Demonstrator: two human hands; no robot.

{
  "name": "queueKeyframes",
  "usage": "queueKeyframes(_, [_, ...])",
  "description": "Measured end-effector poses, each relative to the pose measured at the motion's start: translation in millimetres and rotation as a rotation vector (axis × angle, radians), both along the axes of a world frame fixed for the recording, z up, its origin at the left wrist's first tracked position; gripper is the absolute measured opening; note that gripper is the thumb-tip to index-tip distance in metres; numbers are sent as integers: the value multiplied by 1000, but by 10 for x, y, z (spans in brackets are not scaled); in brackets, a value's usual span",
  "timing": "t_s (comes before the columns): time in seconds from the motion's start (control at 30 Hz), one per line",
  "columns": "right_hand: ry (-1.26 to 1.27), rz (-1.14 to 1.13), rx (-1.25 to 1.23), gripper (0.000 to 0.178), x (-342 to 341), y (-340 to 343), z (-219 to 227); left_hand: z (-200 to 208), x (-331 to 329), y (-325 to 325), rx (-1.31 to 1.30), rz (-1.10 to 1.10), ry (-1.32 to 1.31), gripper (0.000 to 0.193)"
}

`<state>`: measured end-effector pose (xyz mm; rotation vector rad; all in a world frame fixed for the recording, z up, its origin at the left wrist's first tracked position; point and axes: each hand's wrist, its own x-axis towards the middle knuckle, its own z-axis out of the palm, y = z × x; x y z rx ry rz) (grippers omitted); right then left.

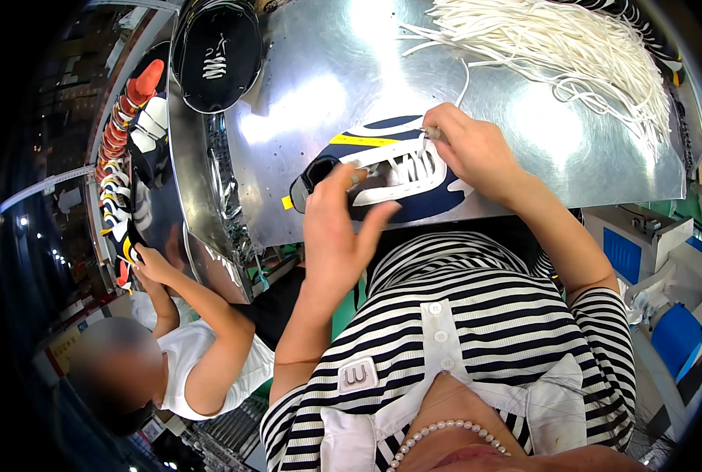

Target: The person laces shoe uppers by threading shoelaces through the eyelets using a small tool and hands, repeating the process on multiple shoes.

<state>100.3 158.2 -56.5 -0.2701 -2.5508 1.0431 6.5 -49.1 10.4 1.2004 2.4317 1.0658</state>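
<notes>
A navy shoe upper (pixel 454 205) with white trim and a yellow stripe lies on its side near the metal table's front edge. White lace (pixel 408 168) crosses its eyelet opening in several rows. My right hand (pixel 473 151) is closed at the far toe end of the eyelet row, pinching a small metal-tipped tool (pixel 432 134) whose exact kind I cannot make out. My left hand (pixel 337 226) rests by the ankle opening, thumb spread and fingertips at the upper's edge, some of them hidden. A loose lace strand (pixel 466 82) runs up behind my right hand.
The metal table (pixel 304 47) carries a big heap of white laces (pixel 559 51) at the far right. A black round container (pixel 217 79) holding a few lace pieces stands at the far left. Further left, a co-worker (pixel 201 354) handles a shoe part beside a row of uppers (pixel 115 185).
</notes>
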Motion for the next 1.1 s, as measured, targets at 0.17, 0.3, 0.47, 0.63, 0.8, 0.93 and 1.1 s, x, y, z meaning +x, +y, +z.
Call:
queueKeyframes(0.17, [134,65,13,23,190,-93,484,-270,30,174,-63,-98,240,23])
queueKeyframes(0.3, [-45,443,231,33,854,-320,540,-339,-220,238,61,16,255,20])
queueKeyframes(0.47, [-351,426,-256,17,1019,-272,411,-406,-460,331,169,81,332,20])
queueKeyframes(0.63, [0,-96,-785,25,341,-288,347,-127,-280,215,309,14,433,19])
queueKeyframes(0.8, [-104,-117,-829,14,-144,-328,311,-280,-165,225,378,-56,506,11])
queueKeyframes(0.93, [-4,-83,-1066,11,41,-368,169,-159,-49,195,466,-119,429,17])
queueKeyframes(1.1, [-139,155,-1243,14,115,-356,287,-74,-88,119,395,-42,435,20])
